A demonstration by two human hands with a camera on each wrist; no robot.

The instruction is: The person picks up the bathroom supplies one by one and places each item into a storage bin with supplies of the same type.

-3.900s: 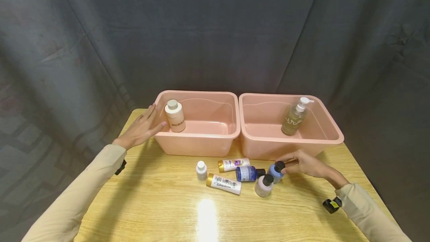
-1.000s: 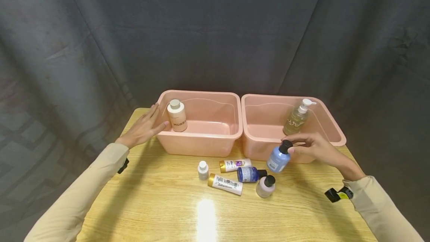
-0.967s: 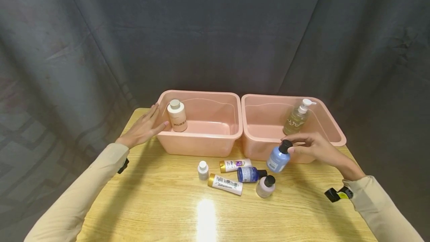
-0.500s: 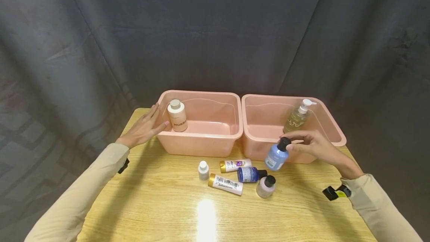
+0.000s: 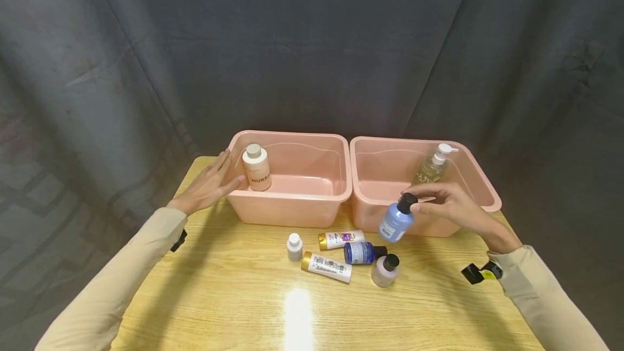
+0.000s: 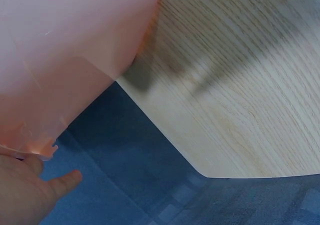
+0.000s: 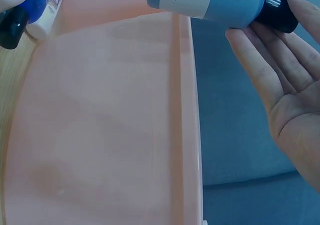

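My right hand [image 5: 446, 206] pinches the black cap of a light blue bottle [image 5: 396, 223], which hangs tilted in front of the right pink bin [image 5: 390, 210]. The right wrist view shows the blue bottle [image 7: 210, 2] with a white label, its cap between the thumb and fingers of the right hand [image 7: 295, 80]. My left hand [image 5: 207, 184] rests on the left end of the left pink bin's rim [image 5: 287, 197], fingers straight. In the left wrist view, the left hand [image 6: 30, 190] is at the bin's edge. A white bottle [image 5: 257, 169] stands inside the left bin.
A pump bottle [image 5: 430, 169] leans in the right bin, partly behind the right hand. On the wooden table [image 5: 234, 297] lie two white tubes with gold caps [image 5: 327, 267] and a dark blue bottle [image 5: 358, 252]. A small white bottle [image 5: 294, 248] and a pale pink bottle [image 5: 384, 271] stand nearby.
My right hand has lifted the light blue bottle off the table, then moved it slightly up and left over the last second. The left hand stays on the bin rim.
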